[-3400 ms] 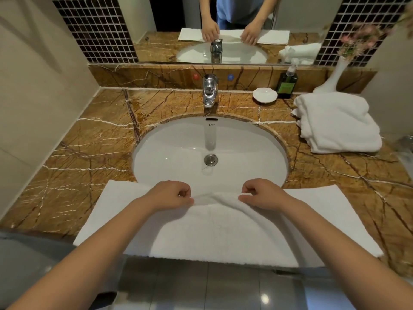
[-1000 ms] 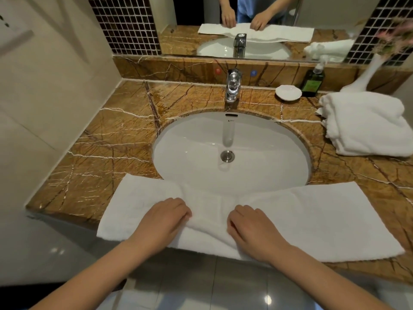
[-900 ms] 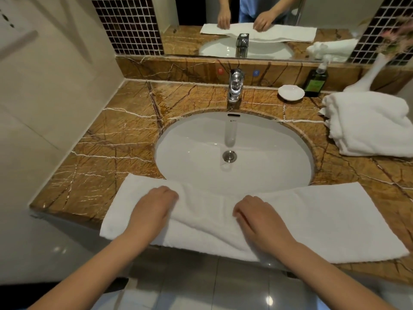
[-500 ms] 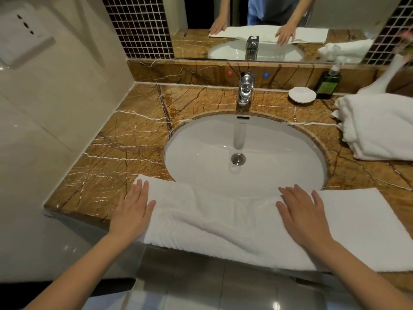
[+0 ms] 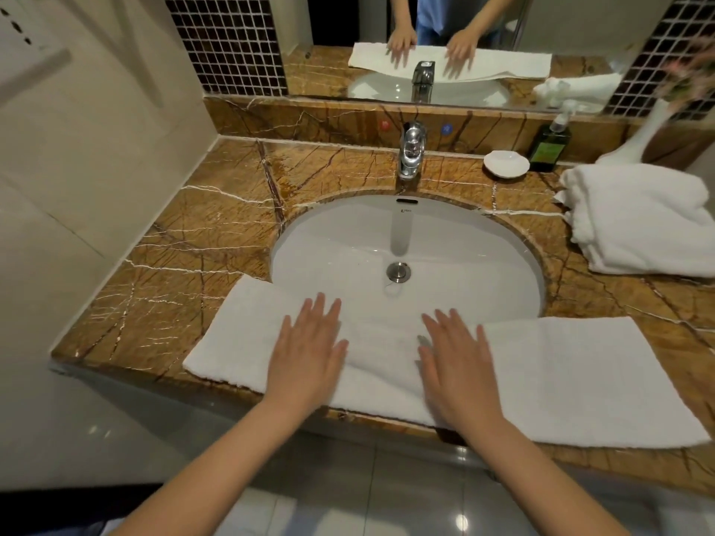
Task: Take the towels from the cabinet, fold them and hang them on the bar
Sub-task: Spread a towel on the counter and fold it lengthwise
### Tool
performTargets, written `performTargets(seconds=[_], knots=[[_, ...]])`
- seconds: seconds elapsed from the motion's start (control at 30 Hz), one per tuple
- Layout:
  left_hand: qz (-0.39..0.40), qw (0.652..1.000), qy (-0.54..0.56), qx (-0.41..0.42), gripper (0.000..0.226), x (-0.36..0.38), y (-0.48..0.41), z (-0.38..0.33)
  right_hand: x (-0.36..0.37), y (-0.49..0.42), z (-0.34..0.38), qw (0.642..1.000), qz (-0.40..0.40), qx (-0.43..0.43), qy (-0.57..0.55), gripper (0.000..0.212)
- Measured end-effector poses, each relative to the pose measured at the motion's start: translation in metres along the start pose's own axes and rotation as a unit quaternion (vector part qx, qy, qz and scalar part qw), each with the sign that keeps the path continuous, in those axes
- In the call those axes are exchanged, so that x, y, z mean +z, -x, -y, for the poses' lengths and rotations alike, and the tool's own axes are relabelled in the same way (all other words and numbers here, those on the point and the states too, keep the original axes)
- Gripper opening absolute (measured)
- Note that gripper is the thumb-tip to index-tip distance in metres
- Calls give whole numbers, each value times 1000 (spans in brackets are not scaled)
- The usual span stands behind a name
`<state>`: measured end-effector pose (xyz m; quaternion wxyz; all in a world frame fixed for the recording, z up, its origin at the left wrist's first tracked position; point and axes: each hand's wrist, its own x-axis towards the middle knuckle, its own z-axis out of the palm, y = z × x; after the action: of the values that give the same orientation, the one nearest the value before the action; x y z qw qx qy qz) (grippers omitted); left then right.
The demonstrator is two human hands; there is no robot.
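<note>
Fingers (image 5: 321,323) of left hand (image 5: 305,357) and right hand (image 5: 458,369) lie straight, grasping nothing, flat on the folded towel (image 5: 572,377), whose long axis runs 9-to-3 o'clock along the table (image 5: 185,241) front edge, the left hand nearer its end.

1. The left hand (image 5: 309,353) lies palm down on the towel (image 5: 580,381), its fingers (image 5: 329,315) straight, slightly spread and pointing away from the body.
2. The right hand (image 5: 458,365) lies the same way, flat and palm down, with its fingers (image 5: 445,326) straight and a little fanned.
3. Neither hand pinches or curls round anything; both only press with flat palms.
4. The hands sit side by side with a gap between them, thumbs turned inward toward each other.
5. Both wrists run nearly straight behind the palms.
6. The bare left forearm (image 5: 201,473) and right forearm (image 5: 541,477) reach in from the body, drawing closer together toward the hands.
</note>
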<state>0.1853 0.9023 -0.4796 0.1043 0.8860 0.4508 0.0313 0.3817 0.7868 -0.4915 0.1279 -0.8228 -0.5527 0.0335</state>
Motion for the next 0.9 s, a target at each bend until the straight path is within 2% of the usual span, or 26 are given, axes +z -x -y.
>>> performTargets(seconds=[0.13,0.23,0.4,0.57,0.8,0.9], knots=[[18,998,-62,-11,76,29,18,6,20,6,-3,998,52,34,18,76],[23,998,-64,-18,85,31,26,10,23,6,-7,996,66,49,38,79],[27,998,-51,-26,82,23,29,7,21,9,2,994,61,78,43,87],[1,999,-53,8,66,18,13,1,21,20,20,996,82,-26,28,64],[17,996,-77,-34,66,32,17,7,21,37,30,992,120,34,27,63],[8,996,-75,-43,67,30,15,0,14,36,30,992,123,23,-4,65]])
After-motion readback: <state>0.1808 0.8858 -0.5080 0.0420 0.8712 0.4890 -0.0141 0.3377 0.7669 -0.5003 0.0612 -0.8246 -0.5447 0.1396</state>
